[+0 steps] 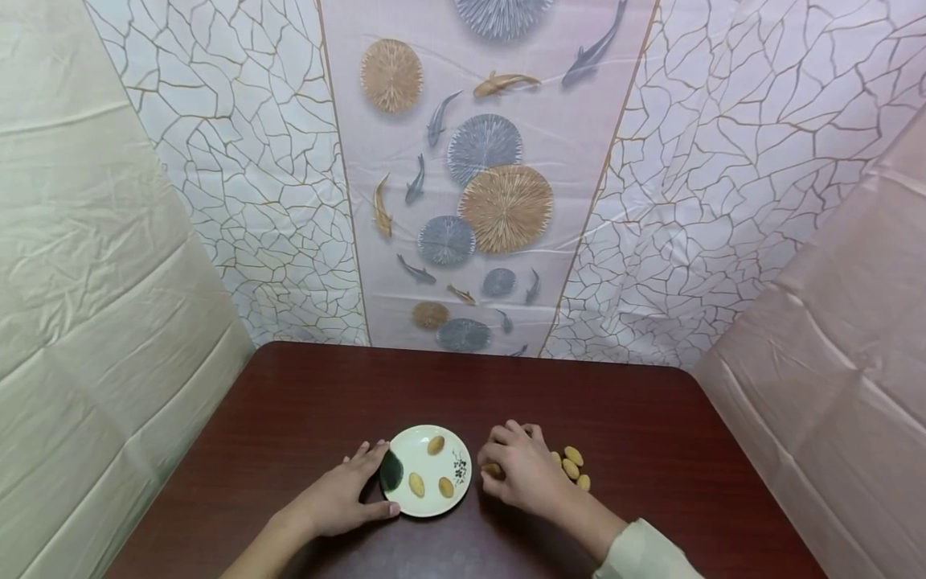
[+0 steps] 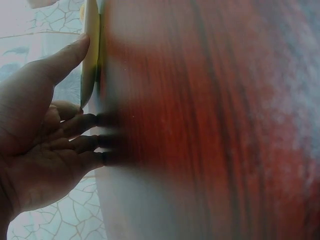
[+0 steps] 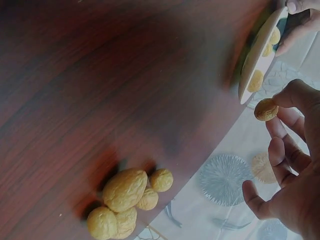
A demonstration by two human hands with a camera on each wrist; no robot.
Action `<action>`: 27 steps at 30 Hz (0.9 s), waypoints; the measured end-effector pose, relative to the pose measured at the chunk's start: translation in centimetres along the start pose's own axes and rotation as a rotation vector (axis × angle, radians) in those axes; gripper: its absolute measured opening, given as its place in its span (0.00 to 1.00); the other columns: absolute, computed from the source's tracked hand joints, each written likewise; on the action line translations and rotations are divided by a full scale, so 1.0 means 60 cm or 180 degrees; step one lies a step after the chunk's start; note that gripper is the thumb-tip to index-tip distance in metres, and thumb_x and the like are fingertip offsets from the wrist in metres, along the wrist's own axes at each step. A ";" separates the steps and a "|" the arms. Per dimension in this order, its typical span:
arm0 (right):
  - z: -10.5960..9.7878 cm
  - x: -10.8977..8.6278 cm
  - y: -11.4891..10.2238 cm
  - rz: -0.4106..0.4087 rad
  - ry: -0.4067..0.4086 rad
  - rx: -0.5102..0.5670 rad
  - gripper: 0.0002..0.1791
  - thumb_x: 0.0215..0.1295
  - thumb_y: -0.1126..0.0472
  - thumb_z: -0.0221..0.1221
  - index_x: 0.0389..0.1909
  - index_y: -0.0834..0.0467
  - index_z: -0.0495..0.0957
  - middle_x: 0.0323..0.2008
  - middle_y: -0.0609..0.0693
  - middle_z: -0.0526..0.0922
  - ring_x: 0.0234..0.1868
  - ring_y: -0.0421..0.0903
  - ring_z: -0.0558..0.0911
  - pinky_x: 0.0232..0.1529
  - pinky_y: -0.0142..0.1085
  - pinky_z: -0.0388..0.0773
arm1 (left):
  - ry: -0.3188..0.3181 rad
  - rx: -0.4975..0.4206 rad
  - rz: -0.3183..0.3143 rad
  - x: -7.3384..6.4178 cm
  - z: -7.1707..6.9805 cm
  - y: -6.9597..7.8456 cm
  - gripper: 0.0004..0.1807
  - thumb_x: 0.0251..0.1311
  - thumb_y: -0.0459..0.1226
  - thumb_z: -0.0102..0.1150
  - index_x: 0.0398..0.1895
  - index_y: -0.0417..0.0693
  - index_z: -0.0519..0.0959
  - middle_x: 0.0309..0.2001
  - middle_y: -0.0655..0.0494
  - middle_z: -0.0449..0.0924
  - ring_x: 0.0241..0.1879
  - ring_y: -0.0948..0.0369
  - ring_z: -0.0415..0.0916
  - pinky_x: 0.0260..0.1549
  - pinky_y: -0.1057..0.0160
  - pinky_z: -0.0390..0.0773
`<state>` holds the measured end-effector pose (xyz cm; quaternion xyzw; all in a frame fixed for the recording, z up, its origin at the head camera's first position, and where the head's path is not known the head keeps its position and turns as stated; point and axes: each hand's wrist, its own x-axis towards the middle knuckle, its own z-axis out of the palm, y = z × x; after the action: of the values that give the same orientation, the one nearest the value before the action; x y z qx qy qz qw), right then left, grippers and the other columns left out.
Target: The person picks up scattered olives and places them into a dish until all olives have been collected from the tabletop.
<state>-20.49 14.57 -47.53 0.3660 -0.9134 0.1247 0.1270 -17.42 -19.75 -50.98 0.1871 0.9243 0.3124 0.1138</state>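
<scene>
A round white plate (image 1: 428, 505) with a dark green patch at its left and a dark floral print at its right holds three wrinkled yellow-brown oval fruits (image 1: 415, 484). My left hand (image 1: 340, 490) rests at the plate's left side, thumb (image 2: 75, 52) and forefinger touching the rim, other fingers stretched toward the table. Just right of the plate, my right hand (image 1: 524, 470) pinches one fruit (image 3: 266, 109) between thumb and fingers, above the table. A cluster of several similar fruits (image 3: 125, 190) lies beyond that hand to the right, partly hidden by it in the head view.
The dark red-brown wooden table (image 1: 325, 402) has rounded far corners. Patterned cloth (image 1: 463, 201) hangs behind it, and plain pale cloth walls (image 1: 87, 322) stand along both sides.
</scene>
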 end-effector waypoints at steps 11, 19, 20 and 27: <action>0.011 0.014 -0.015 -0.0105 -0.0009 -0.0021 0.06 0.64 0.59 0.76 0.37 0.47 0.88 0.38 0.38 0.79 0.42 0.37 0.69 0.53 0.56 0.78 | 0.0005 -0.0038 -0.0016 0.001 0.000 0.003 0.60 0.65 0.60 0.76 0.88 0.38 0.58 0.87 0.37 0.59 0.88 0.32 0.51 0.81 0.26 0.58; 0.019 0.022 -0.025 -0.0146 -0.0029 0.0093 0.05 0.65 0.59 0.75 0.39 0.48 0.90 0.38 0.40 0.80 0.41 0.38 0.69 0.54 0.57 0.78 | 0.0002 -0.0031 -0.0046 0.001 0.000 0.002 0.60 0.65 0.60 0.76 0.89 0.39 0.58 0.87 0.38 0.59 0.88 0.32 0.51 0.81 0.25 0.59; 0.019 0.023 -0.026 -0.0156 -0.0015 0.0080 0.05 0.65 0.59 0.75 0.39 0.48 0.90 0.37 0.40 0.80 0.41 0.38 0.69 0.53 0.56 0.78 | 0.0003 -0.0029 -0.0047 0.002 0.000 0.002 0.60 0.65 0.60 0.76 0.89 0.39 0.58 0.87 0.38 0.59 0.88 0.33 0.51 0.81 0.25 0.59; 0.022 0.029 -0.032 -0.0192 -0.0025 0.0072 0.05 0.65 0.58 0.75 0.39 0.46 0.89 0.38 0.39 0.80 0.41 0.37 0.68 0.53 0.55 0.77 | 0.0020 -0.0024 -0.0019 0.001 0.002 0.000 0.60 0.65 0.60 0.76 0.88 0.38 0.58 0.87 0.38 0.59 0.87 0.32 0.51 0.81 0.25 0.59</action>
<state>-20.55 11.72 -47.98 0.3953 -0.9010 0.1297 0.1229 -17.45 -19.67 -51.08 0.1829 0.9241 0.3161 0.1125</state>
